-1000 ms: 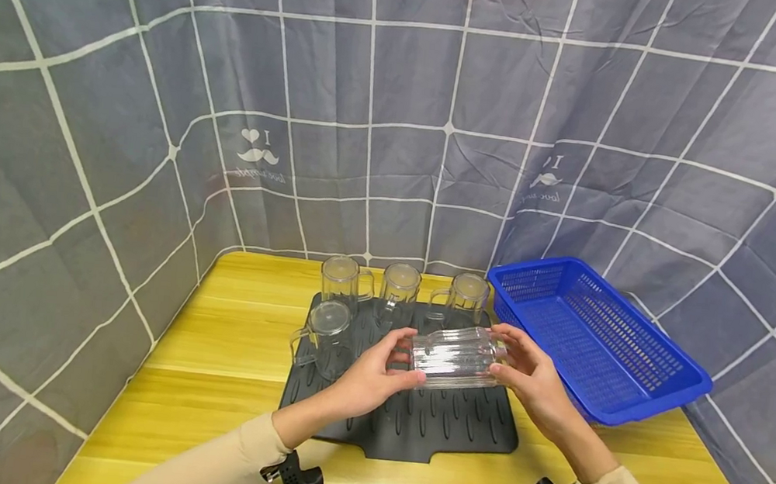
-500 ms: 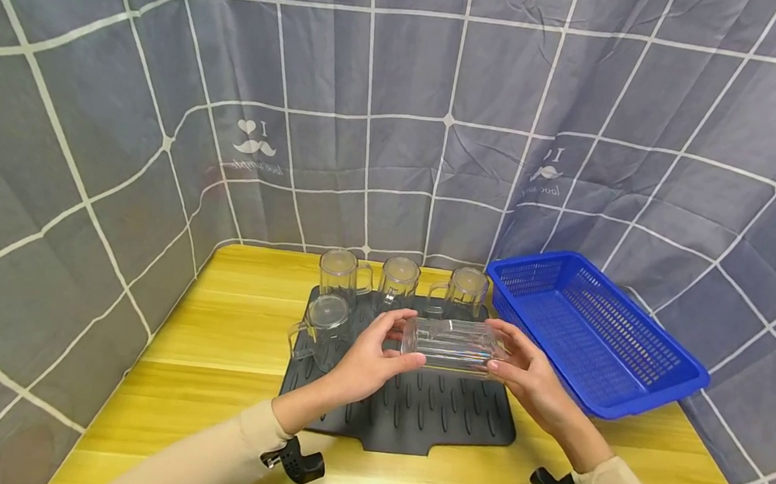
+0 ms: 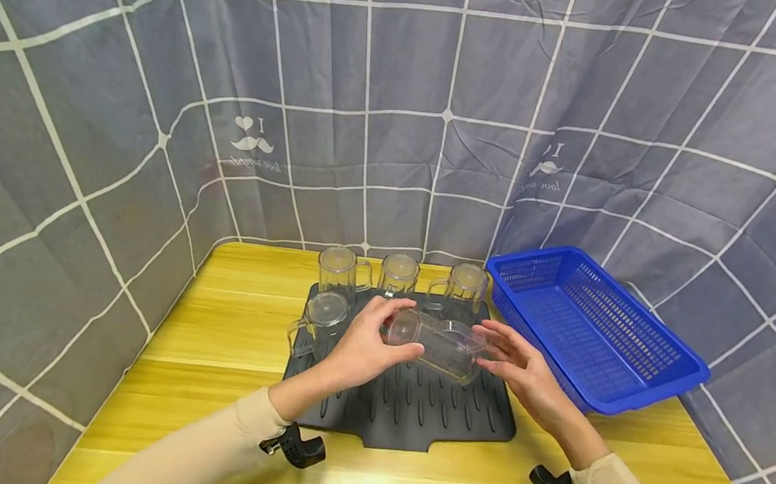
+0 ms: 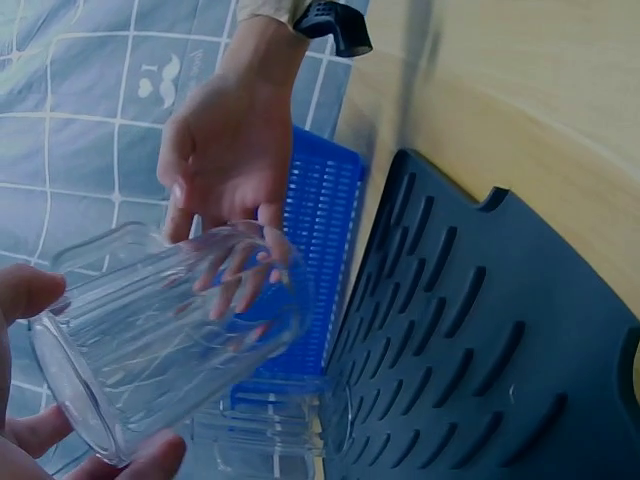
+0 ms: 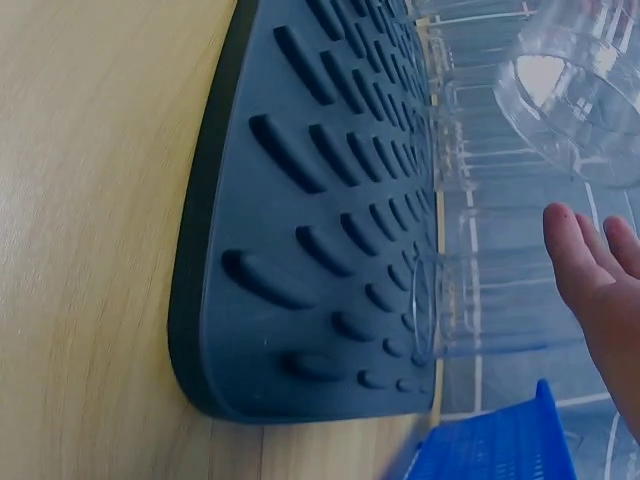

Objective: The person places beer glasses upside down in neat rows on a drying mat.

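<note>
My left hand (image 3: 365,347) grips a clear glass mug (image 3: 444,346) by its base end, thumb on the near side. The mug lies tilted in the air above the black ridged drying mat (image 3: 405,428), its mouth toward my right hand (image 3: 524,373). That right hand is open, fingers spread and relaxed close to the rim. In the left wrist view its fingers show through the glass, and the mug handle (image 4: 110,245) sticks out at the upper side. The right wrist view shows a gap between the fingertips (image 5: 562,225) and the mug (image 5: 570,95).
Upside down on the mat stand several clear mugs: three in the back row, such as the middle mug (image 3: 399,274), and one front left mug (image 3: 327,318). A blue plastic basket (image 3: 597,398) sits at the right. Grey checked curtain (image 3: 397,149) surrounds the wooden table (image 3: 233,321).
The mug has turned from level between both hands to tilted, its mouth end lower and toward me. My right hand has loosened its fingers from the mouth end; the left keeps the base.
</note>
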`<state>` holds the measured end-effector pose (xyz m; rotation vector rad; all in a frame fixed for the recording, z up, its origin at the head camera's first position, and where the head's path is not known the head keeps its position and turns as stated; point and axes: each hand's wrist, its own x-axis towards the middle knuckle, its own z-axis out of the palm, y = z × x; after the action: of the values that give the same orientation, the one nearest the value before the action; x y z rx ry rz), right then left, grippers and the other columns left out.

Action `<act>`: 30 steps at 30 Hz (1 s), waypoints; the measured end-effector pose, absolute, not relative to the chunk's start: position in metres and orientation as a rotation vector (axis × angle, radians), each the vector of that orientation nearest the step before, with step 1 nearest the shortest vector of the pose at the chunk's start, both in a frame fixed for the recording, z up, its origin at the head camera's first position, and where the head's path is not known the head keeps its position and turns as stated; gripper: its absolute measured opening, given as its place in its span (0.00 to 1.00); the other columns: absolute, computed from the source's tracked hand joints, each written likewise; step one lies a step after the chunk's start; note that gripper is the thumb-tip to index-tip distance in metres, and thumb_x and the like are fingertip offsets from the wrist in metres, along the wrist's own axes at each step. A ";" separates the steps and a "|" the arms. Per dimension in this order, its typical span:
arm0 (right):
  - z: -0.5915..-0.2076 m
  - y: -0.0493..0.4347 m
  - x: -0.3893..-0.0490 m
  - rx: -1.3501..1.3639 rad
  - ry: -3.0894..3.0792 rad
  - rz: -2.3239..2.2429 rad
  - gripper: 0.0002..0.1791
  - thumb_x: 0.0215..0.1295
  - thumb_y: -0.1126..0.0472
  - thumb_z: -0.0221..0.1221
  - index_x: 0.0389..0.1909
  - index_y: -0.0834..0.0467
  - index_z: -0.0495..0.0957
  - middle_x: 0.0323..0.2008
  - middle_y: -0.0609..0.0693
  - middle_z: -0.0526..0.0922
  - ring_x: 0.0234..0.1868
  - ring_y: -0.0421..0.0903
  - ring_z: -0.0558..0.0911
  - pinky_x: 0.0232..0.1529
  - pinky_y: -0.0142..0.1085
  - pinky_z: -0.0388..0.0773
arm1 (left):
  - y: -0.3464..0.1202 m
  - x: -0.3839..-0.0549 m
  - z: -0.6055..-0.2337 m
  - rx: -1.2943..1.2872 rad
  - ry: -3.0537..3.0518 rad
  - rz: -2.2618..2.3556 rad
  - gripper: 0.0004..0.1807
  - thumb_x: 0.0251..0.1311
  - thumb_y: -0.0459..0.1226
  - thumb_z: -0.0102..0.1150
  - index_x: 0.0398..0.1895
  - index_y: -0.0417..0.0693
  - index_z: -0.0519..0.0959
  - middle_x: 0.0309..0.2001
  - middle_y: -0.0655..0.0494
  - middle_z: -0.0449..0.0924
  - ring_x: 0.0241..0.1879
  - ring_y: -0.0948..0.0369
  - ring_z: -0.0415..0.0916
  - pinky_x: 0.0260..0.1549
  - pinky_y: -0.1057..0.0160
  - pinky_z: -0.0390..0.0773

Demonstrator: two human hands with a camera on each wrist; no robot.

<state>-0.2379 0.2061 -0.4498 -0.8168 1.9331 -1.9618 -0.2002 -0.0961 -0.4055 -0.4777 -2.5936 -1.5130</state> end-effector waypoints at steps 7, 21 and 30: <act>-0.455 0.210 -0.239 -0.756 2.176 -1.870 0.29 0.75 0.64 0.55 0.73 0.63 0.61 0.70 0.54 0.70 0.72 0.55 0.68 0.60 0.31 0.76 | -0.097 -0.202 -0.402 -0.432 -2.687 -1.318 0.37 0.53 0.50 0.73 0.69 0.64 0.74 0.42 0.55 0.69 0.37 0.59 0.65 0.32 0.60 0.68; -0.463 0.217 -0.237 -0.797 2.483 -1.638 0.30 0.71 0.63 0.61 0.72 0.57 0.66 0.70 0.59 0.69 0.69 0.37 0.69 0.64 0.37 0.74 | -0.093 -0.212 -0.402 -0.419 -2.764 -1.065 0.36 0.50 0.49 0.74 0.66 0.60 0.77 0.54 0.59 0.73 0.48 0.56 0.73 0.43 0.54 0.75; -0.468 0.221 -0.237 -0.822 2.493 -1.616 0.30 0.72 0.63 0.60 0.73 0.58 0.65 0.71 0.58 0.68 0.71 0.58 0.66 0.64 0.42 0.75 | -0.092 -0.221 -0.408 -0.426 -2.787 -1.003 0.32 0.50 0.49 0.73 0.63 0.60 0.79 0.59 0.57 0.75 0.58 0.51 0.74 0.48 0.50 0.77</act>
<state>-0.2371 0.2211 -0.4685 -0.8219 2.4930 -1.6158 -0.2211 -0.0922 -0.4084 -0.4255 -2.7871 -1.0035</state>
